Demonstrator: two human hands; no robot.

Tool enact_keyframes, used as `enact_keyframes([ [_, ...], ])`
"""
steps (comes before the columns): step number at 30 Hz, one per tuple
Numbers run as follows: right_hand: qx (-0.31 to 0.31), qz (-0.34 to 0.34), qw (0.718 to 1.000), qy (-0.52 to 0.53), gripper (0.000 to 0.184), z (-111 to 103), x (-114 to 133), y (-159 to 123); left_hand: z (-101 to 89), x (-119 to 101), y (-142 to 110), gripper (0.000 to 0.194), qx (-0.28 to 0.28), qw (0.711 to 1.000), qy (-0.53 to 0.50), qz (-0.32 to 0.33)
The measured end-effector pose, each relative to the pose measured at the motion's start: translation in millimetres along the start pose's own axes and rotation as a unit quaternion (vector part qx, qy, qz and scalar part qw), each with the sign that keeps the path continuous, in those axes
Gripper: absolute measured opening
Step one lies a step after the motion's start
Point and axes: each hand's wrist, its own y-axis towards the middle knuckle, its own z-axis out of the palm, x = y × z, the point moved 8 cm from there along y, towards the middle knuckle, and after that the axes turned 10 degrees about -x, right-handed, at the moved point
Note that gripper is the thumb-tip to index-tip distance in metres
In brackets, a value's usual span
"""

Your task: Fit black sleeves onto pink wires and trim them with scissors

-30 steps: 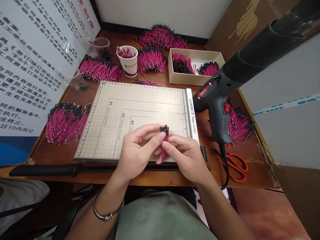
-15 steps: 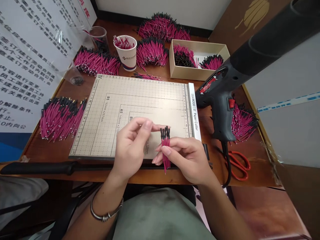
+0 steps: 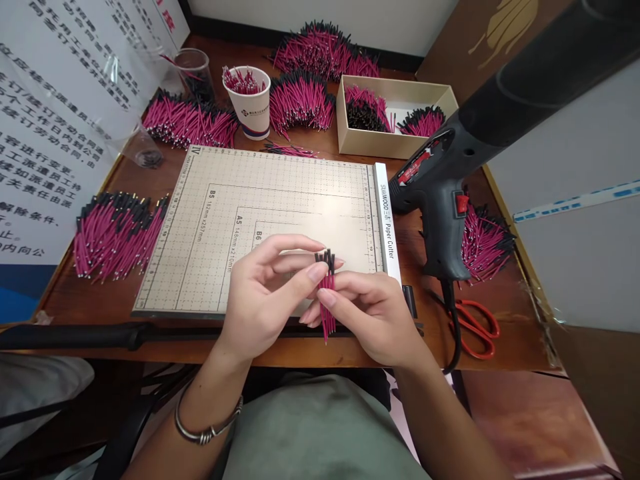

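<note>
A small bundle of pink wires [image 3: 328,324] with black-sleeved upper ends stands nearly upright over the front of the paper cutter [image 3: 290,187]. My right hand [image 3: 373,310] pinches it around the middle between thumb and fingers, the thin lower ends poking out below. From the other side, my left hand [image 3: 260,293] has its thumb against the bundle just under the black sleeves. Its other fingertips reach behind the wires, and the index finger is stretched above. Where the fingers meet behind the bundle is partly hidden.
Piles of similar wires [image 3: 117,237] lie around the table. Wires also fill a paper cup [image 3: 255,110] and an open box [image 3: 395,143]. A heat gun [image 3: 445,220] stands at the right, beside red-handled scissors [image 3: 477,350]. The cutter's black handle [image 3: 70,335] runs along the front edge.
My left thumb has moved right and down onto the bundle, from being apart from it. My right hand keeps its hold, and the bundle has shifted very slightly.
</note>
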Motion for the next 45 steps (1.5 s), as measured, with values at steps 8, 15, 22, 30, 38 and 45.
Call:
enact_keyframes([
  [8,0.002,0.005,1.000,-0.007,0.028,1.9,-1.3,0.6,-1.6,2.1,0.3,0.011,-0.018,1.000,0.002,-0.015],
  [15,0.000,0.012,1.000,-0.006,0.025,0.6,-3.5,-0.8,0.1,5.7,-0.4,0.015,-0.005,0.999,-0.016,-0.035],
  [22,-0.005,0.017,1.000,-0.008,0.025,0.0,-3.4,0.8,-2.8,3.5,-0.8,0.012,-0.025,0.999,0.003,-0.038],
  [30,-0.010,0.017,1.000,-0.017,0.024,-0.6,-3.5,1.3,-2.8,4.6,0.7,0.011,-0.034,0.998,-0.001,-0.052],
  [38,-0.008,0.019,1.000,-0.012,0.026,-0.2,-3.4,1.0,-3.6,6.3,1.2,0.010,-0.035,0.998,-0.003,-0.055],
  [45,-0.005,0.032,0.999,-0.010,0.028,0.6,-4.2,1.9,-4.5,6.0,0.8,0.010,-0.034,0.998,-0.003,-0.055],
])
